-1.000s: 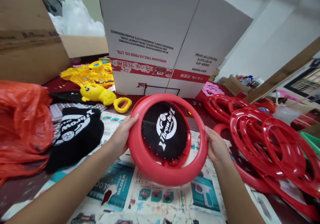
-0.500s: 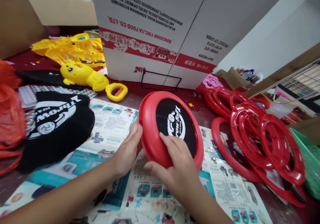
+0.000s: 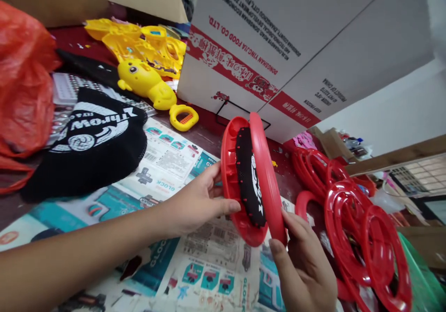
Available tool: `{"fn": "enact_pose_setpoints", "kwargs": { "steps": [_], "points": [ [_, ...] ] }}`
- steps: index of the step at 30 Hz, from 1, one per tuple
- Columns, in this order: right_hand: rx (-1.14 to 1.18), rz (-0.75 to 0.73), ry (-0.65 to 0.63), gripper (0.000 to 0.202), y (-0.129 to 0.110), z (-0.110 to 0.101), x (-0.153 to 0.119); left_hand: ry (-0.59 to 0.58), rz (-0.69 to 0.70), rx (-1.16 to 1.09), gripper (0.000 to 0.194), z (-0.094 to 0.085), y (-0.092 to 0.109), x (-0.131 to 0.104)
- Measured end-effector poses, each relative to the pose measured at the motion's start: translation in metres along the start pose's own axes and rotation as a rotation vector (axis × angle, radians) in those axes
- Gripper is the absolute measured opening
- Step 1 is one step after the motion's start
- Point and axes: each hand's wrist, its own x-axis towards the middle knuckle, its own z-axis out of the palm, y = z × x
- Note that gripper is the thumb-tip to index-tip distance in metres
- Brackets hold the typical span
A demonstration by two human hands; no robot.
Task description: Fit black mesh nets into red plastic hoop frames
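Note:
Two red rings stand on edge, parted, in front of me. My left hand (image 3: 198, 202) grips the left red ring (image 3: 230, 163), thumb on its near side and fingers behind. A round black fabric piece with white print (image 3: 251, 177) is set in that ring, small red pegs showing around its rim. My right hand (image 3: 303, 256) pinches the lower edge of the right red ring (image 3: 268, 177), which is tilted away from the fabric. More black printed fabric (image 3: 101, 140) lies at the left.
Red rings (image 3: 348, 209) are heaped at the right beside a green basket (image 3: 421, 275). A white carton (image 3: 292, 37) stands behind. A yellow toy (image 3: 146, 84), a yellow handle (image 3: 184, 117) and an orange bag (image 3: 24, 79) are at the left. Printed card sheets (image 3: 209, 251) cover the tabletop.
The two rings, earlier together and facing up, are now upright and separated. My right hand has moved from the ring's front to its right lower edge. The view has shifted and tilted.

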Motion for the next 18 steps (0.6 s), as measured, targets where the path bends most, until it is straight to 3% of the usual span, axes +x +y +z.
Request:
{"fn": "enact_pose_setpoints", "kwargs": {
  "steps": [6,12,18],
  "points": [
    [0.121,-0.017,-0.027,0.042,0.006,0.005,0.008,0.127,0.076,0.039,0.068,0.003,0.013,-0.005],
    [0.061,-0.198,-0.191,0.056,0.028,0.008,0.021,0.117,0.164,0.042,0.062,0.0,0.019,-0.003],
    [0.004,-0.287,-0.295,0.059,0.027,0.011,0.026,0.096,0.168,0.071,0.065,-0.001,0.021,-0.001]
  ]
}}
